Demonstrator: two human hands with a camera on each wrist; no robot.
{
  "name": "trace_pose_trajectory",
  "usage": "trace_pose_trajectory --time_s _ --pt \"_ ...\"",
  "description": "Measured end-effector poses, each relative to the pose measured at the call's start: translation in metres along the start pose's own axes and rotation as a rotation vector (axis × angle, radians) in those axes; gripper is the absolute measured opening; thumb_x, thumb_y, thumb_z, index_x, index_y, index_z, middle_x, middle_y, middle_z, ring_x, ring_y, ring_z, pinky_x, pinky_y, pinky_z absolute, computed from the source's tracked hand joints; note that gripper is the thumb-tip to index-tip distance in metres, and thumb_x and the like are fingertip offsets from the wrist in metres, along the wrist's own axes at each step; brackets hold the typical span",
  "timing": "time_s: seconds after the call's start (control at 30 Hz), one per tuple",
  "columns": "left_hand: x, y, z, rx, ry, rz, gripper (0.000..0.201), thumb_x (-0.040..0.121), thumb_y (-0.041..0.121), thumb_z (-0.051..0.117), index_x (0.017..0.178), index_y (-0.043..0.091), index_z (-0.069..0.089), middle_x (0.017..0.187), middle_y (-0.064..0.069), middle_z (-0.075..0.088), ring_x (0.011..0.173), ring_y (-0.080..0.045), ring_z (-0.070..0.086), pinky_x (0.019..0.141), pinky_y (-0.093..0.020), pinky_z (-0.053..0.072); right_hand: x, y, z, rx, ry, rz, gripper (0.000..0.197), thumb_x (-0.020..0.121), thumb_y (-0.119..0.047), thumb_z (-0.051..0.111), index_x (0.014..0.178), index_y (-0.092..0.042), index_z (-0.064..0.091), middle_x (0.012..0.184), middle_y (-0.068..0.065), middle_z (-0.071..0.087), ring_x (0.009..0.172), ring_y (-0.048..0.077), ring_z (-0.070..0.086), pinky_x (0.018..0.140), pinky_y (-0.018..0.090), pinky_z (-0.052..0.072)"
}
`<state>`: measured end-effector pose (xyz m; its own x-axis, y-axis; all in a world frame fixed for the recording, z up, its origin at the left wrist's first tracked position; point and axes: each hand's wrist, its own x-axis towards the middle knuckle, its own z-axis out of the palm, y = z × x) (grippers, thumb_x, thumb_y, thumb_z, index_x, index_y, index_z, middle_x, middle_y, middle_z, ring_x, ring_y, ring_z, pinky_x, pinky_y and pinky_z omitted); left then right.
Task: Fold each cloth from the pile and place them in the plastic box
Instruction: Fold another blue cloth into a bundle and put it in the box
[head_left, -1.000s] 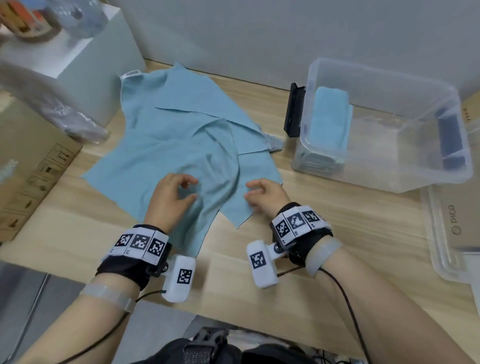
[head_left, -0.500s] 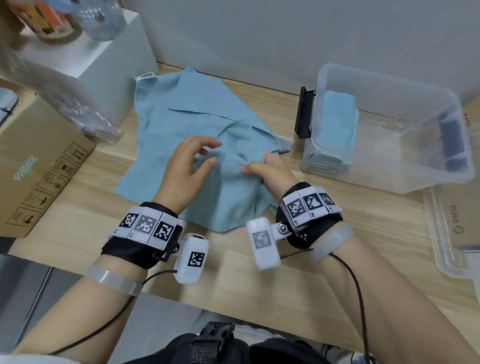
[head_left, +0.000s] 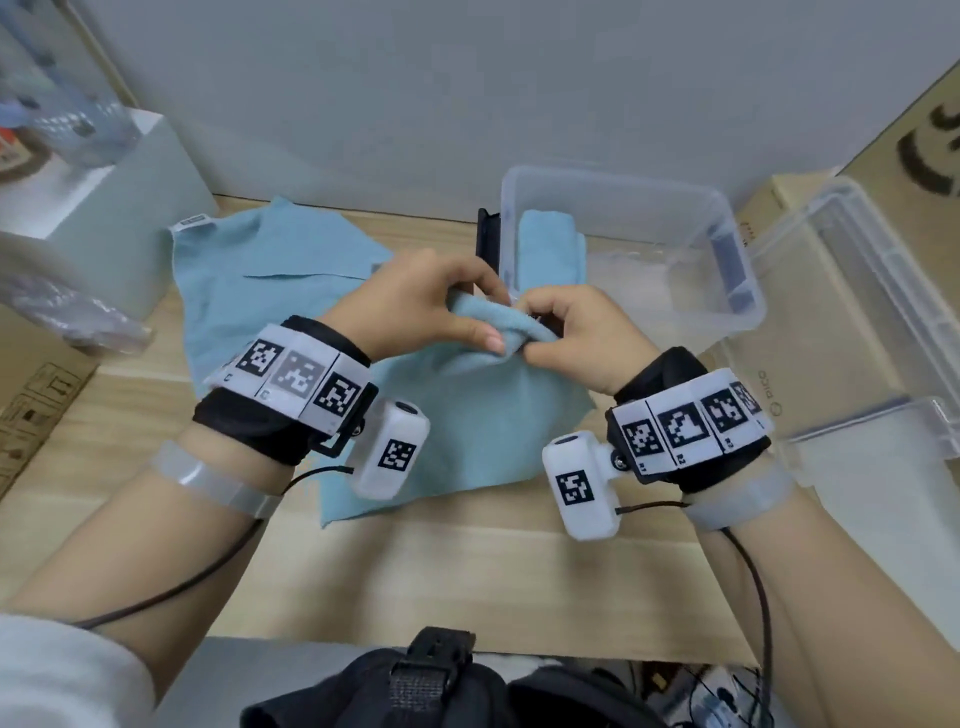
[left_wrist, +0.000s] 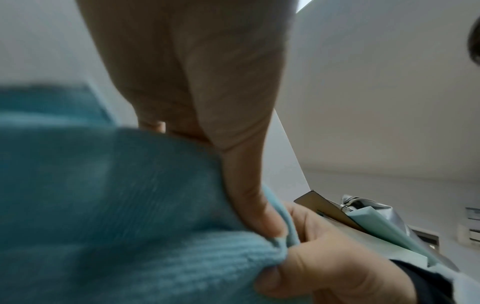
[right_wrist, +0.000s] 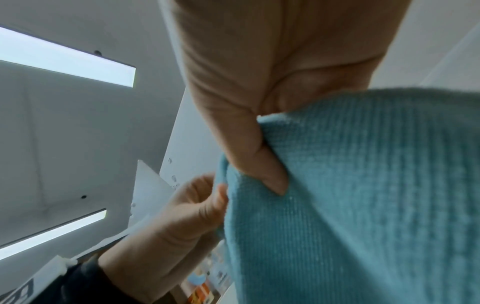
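Note:
A light blue cloth (head_left: 483, 415) hangs lifted over the wooden table (head_left: 467, 571), its lower edge still resting there. My left hand (head_left: 415, 306) and right hand (head_left: 576, 338) pinch its bunched top edge close together, thumbs on the fabric. In the left wrist view my left thumb (left_wrist: 257, 205) presses the cloth (left_wrist: 116, 216); in the right wrist view my right thumb (right_wrist: 262, 164) pinches the cloth (right_wrist: 363, 195). More blue cloth (head_left: 270, 280) lies flat behind on the left. The clear plastic box (head_left: 727, 249) at the back right holds a folded blue cloth (head_left: 550, 249).
A white box (head_left: 104, 208) with a crumpled plastic bag stands at the back left, with a cardboard box (head_left: 31, 395) below it. A clear lid (head_left: 857, 338) and cardboard lie to the right of the plastic box. The wall runs close behind.
Both hands went from touching the cloth on the table to pinching it and raising its top edge, moving up and right toward the plastic box.

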<state>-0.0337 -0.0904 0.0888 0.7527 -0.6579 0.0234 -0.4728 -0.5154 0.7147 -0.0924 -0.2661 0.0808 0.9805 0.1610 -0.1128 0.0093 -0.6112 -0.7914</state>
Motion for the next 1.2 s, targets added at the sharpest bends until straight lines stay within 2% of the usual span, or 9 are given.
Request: trace_pose_trajectory --time_s 0.17,0.23,0.33,0.47,0.63,0.77,0.9,1.1,1.2 --pt "0.009 0.020 -0.002 0.124 0.211 0.080 0.012 0.067 0.018 0.079 0.077 0.017 0.071 0.063 0.003 0.062 0.058 -0.003 0.053 0.058 -0.013 0.036 -0.020 0.028 -0.034 -0.206 0.262 0.146 0.031 0.067 0.003 0.061 0.059 -0.025 0.049 0.060 -0.011 0.055 0.059 0.000 0.048 0.056 0.011 0.035" --pt "0.011 0.023 -0.008 0.161 0.314 0.079 0.010 0.069 0.018 0.075 0.079 0.017 0.071 0.068 -0.004 0.067 0.064 -0.016 0.058 0.064 -0.030 0.046 -0.027 0.035 -0.047 -0.206 0.392 0.173 0.033 0.069 -0.002 0.065 0.054 -0.026 0.046 0.062 -0.010 0.053 0.065 0.012 0.049 0.062 0.020 0.037" --pt "0.013 0.021 -0.019 0.227 0.446 0.035 0.013 0.070 0.021 0.073 0.083 0.020 0.072 0.076 -0.005 0.069 0.076 -0.028 0.062 0.069 -0.040 0.050 -0.034 0.034 -0.068 -0.121 0.600 0.128 0.037 0.067 -0.011 0.075 0.052 -0.028 0.046 0.056 -0.015 0.050 0.053 0.000 0.046 0.052 0.010 0.033" --pt "0.010 0.017 -0.029 0.267 0.587 -0.026 0.015 0.073 0.021 0.071 0.089 0.020 0.072 0.085 -0.008 0.071 0.084 -0.030 0.062 0.073 -0.041 0.050 -0.043 0.029 -0.090 -0.023 0.858 0.119 0.034 0.061 -0.021 0.080 0.052 -0.026 0.048 0.052 -0.012 0.047 0.046 0.000 0.041 0.055 0.020 0.035" --pt "0.006 0.014 -0.041 0.203 0.785 -0.054 0.022 0.071 0.017 0.062 0.090 0.020 0.074 0.081 -0.004 0.067 0.077 -0.020 0.060 0.071 -0.031 0.046 -0.054 0.030 -0.108 -0.012 1.061 0.082 0.040 0.067 -0.002 0.068 0.052 -0.030 0.044 0.056 -0.016 0.046 0.048 -0.005 0.043 0.054 0.014 0.036" --pt "0.007 0.006 -0.040 -0.278 0.805 -0.137 0.010 0.073 0.011 0.070 0.077 0.020 0.069 0.060 0.017 0.063 0.062 0.005 0.054 0.066 -0.013 0.044 -0.060 0.029 -0.111 0.198 1.079 0.024 0.041 0.071 0.005 0.062 0.055 -0.028 0.043 0.060 -0.012 0.047 0.053 -0.004 0.042 0.056 0.015 0.037" --pt "-0.004 -0.003 -0.022 -0.679 0.696 -0.112 0.006 0.079 0.016 0.065 0.082 0.021 0.064 0.066 0.020 0.069 0.070 0.001 0.060 0.071 -0.019 0.049 -0.070 0.034 -0.108 0.487 1.034 -0.036 0.035 0.072 0.008 0.061 0.062 -0.022 0.046 0.059 -0.015 0.060 0.059 -0.009 0.054 0.065 0.015 0.047" --pt "-0.026 -0.019 0.012 -0.837 0.585 -0.130 0.024 0.075 0.045 0.069 0.089 0.026 0.067 0.087 0.012 0.073 0.088 -0.007 0.065 0.080 -0.023 0.053 -0.092 0.057 -0.089 0.632 0.947 0.002 0.017 0.068 -0.024 0.073 0.079 -0.021 0.060 0.062 -0.021 0.068 0.063 -0.007 0.060 0.064 0.013 0.050" --pt "-0.041 -0.032 0.038 -0.845 0.530 -0.231 0.025 0.070 0.046 0.064 0.084 0.026 0.068 0.079 0.013 0.072 0.078 -0.004 0.065 0.068 -0.020 0.053 -0.106 0.088 -0.072 0.696 0.862 0.144 0.040 0.052 -0.050 0.076 0.079 -0.022 0.066 0.073 -0.011 0.072 0.075 0.005 0.065 0.068 0.020 0.055"
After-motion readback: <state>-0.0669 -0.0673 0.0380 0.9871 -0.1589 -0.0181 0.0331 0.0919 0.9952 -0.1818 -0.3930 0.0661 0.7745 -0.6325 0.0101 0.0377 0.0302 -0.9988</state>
